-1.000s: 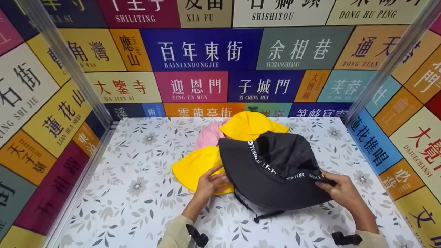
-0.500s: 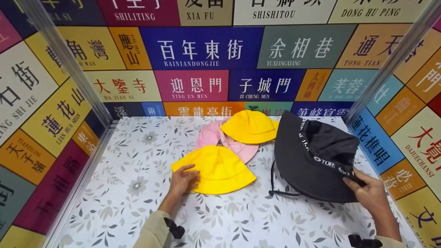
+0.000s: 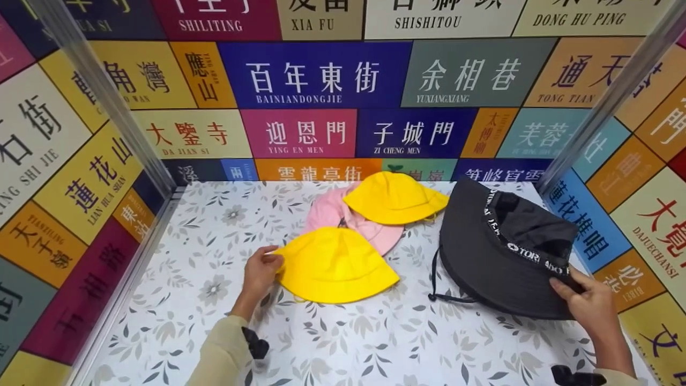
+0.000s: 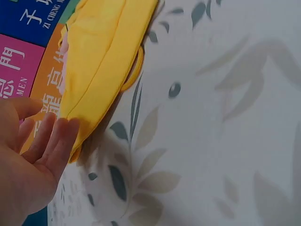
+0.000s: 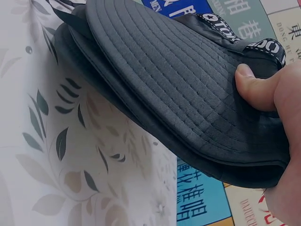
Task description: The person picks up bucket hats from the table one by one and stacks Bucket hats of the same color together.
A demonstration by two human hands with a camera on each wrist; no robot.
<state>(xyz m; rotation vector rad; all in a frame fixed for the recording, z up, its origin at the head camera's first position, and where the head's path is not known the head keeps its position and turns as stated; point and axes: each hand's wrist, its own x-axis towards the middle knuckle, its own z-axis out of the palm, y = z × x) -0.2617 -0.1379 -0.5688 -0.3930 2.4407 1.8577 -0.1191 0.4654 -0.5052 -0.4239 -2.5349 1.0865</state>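
Note:
In the head view my right hand (image 3: pixel 589 303) grips a black bucket hat (image 3: pixel 498 273) at its right side, tilted and with its cord dangling. The right wrist view has my thumb (image 5: pixel 256 88) pressed on the stitched brim (image 5: pixel 174 89), whose edge shows more than one dark layer. To the left lies a yellow bucket hat (image 3: pixel 335 268), crown up. My left hand (image 3: pixel 261 273) is at that hat's left brim. In the left wrist view its extended fingers (image 4: pixel 59 146) touch the yellow brim (image 4: pixel 101 89), the thumb standing apart.
Behind the front yellow hat lies a pink hat (image 3: pixel 324 209), partly covered. A second yellow hat (image 3: pixel 396 195) overlaps it near the back wall. The white tabletop (image 3: pixel 214 327) has a leaf print. Panels with lettering (image 3: pixel 316 75) enclose the back and sides.
My right hand has carried the black hat rightward, off the yellow and pink hats, uncovering them. The left hand has moved left from the black hat to the front yellow hat's left edge.

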